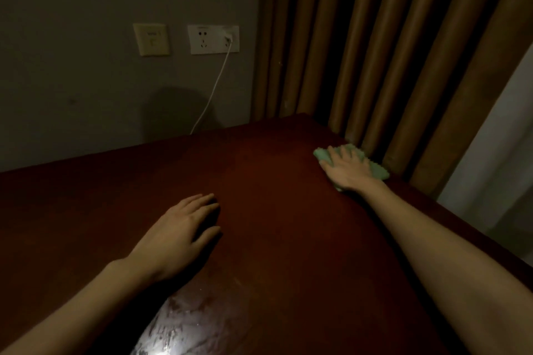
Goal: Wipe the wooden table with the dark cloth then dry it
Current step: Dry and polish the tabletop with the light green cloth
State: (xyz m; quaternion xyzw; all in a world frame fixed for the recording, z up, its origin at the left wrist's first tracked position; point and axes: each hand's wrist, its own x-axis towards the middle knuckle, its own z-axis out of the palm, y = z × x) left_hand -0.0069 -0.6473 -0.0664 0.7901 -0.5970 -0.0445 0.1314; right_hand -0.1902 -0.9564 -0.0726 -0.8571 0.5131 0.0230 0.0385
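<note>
The dark reddish wooden table point(274, 210) fills the lower part of the view. My right hand point(347, 167) lies flat, fingers spread, pressing a green cloth point(379, 171) onto the table near its far right edge. The cloth shows around the hand on the left, the top and the right. My left hand point(178, 232) rests palm down on the table's middle left, fingers apart, holding nothing. A wet, streaky sheen point(187, 323) glints on the wood near the front edge.
Brown curtains point(389, 52) hang right behind the table's right edge, touching it near the cloth. A grey wall point(86, 81) carries a switch plate point(151, 39) and a socket point(213, 39) with a white cable point(213, 89) running down behind the table.
</note>
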